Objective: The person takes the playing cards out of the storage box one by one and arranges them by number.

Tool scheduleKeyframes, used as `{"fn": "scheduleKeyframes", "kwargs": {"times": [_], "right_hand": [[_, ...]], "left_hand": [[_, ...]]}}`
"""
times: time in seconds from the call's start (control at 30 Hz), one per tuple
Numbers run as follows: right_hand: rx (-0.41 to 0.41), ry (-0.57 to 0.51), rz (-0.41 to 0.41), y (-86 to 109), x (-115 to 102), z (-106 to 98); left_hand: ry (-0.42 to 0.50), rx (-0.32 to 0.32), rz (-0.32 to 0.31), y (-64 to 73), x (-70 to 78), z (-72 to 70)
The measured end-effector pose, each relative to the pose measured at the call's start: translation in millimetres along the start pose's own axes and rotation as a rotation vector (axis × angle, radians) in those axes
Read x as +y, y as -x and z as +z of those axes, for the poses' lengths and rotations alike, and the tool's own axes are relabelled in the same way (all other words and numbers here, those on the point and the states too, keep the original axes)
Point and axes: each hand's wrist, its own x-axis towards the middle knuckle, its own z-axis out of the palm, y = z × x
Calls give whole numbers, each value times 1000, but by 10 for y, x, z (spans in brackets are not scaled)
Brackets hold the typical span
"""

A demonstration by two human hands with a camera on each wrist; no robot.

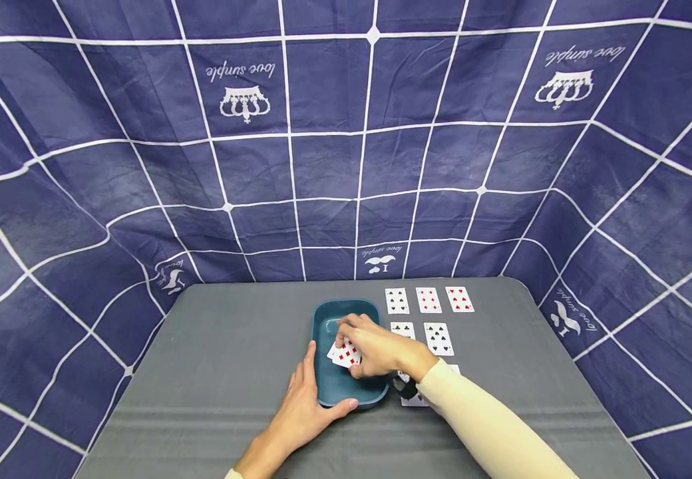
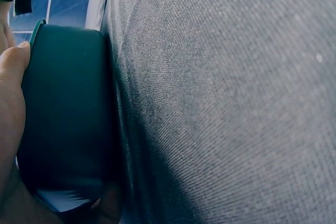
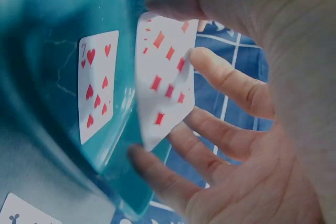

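A deep teal plastic tray (image 1: 346,391) with rounded corners stands on the grey table. My left hand (image 1: 303,400) holds its near left corner, fingers along the left wall and thumb by the front rim. In the left wrist view the tray's outer wall (image 2: 68,93) fills the space beside the thumb. Over the tray, my right hand (image 1: 376,346) pinches a diamonds playing card (image 3: 168,72) between thumb and fingers, its red face showing. A hearts playing card (image 3: 97,87) lies face up in the tray, close beside the held one.
Right of the tray, face-up cards lie in rows: a black-suit card (image 1: 396,301), a diamonds card (image 1: 428,300) and a hearts card (image 1: 460,299) at the back, a spades card (image 1: 438,339) nearer. My right forearm partly covers others. Blue gridded cloth (image 1: 334,166) hangs behind the table.
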Motion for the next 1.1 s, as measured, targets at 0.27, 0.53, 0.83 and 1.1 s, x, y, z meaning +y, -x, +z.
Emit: {"fn": "scheduleKeyframes", "kwargs": {"times": [0.27, 0.53, 0.83, 1.1], "right_hand": [[79, -13, -29, 239, 43, -70], [104, -13, -23, 442, 105, -141], [111, -12, -1, 642, 193, -206], [127, 16, 8, 853, 304, -202]], "left_hand": [[-10, 8, 2, 14, -3, 35], [-5, -4, -12, 11, 18, 28], [-25, 11, 1, 7, 51, -3], [-25, 0, -13, 1, 47, 1]]}}
